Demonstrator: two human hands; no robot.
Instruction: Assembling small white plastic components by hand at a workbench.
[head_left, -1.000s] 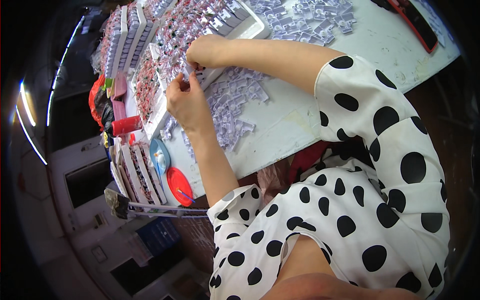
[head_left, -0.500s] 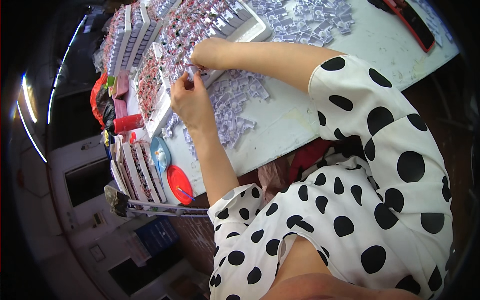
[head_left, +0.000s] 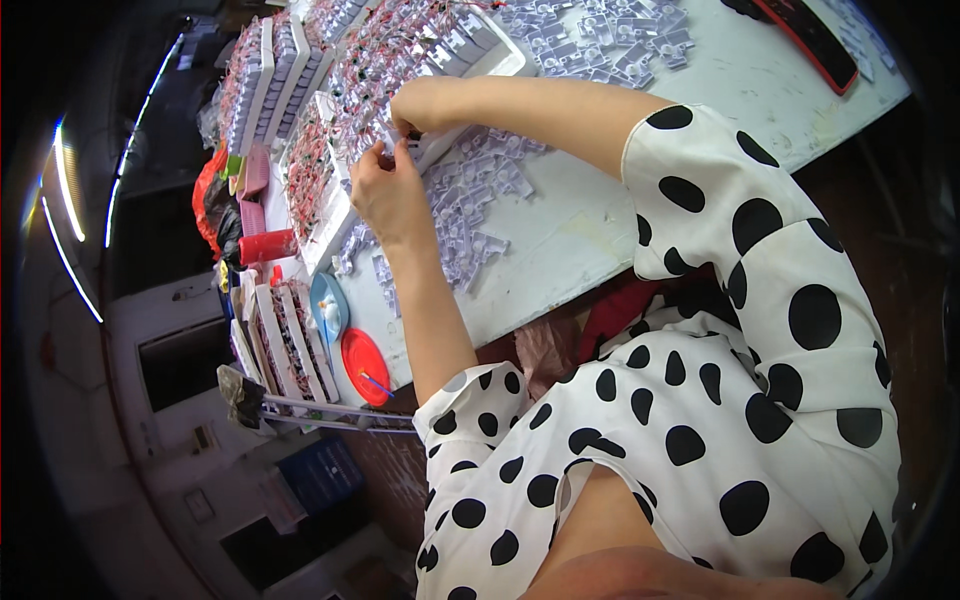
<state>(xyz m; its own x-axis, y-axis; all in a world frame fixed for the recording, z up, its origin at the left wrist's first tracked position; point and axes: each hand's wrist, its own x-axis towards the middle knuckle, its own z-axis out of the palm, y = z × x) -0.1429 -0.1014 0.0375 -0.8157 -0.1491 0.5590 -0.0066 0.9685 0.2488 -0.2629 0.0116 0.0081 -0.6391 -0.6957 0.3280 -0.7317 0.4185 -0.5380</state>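
Note:
My left hand [head_left: 385, 190] and my right hand [head_left: 418, 105] meet over the edge of a white tray [head_left: 330, 225] filled with small modules joined by red wires. Both hands pinch one small wired module [head_left: 403, 140] between fingertips. Just beside my left hand lies a loose pile of small pale plastic parts [head_left: 470, 200] on the white table [head_left: 600, 230]. My black-dotted white sleeves cover both upper arms.
More trays of wired modules [head_left: 270, 70] stand behind. Another heap of pale parts [head_left: 610, 40] lies far right, by a red-edged black tool [head_left: 810, 45]. A red cylinder [head_left: 265, 245], a blue dish [head_left: 328, 305], a red lid [head_left: 365, 365] and upright trays [head_left: 285, 345] line the table's edge.
My left hand has shifted slightly up toward my right hand at the tray's edge; both stay pinched together over the modules.

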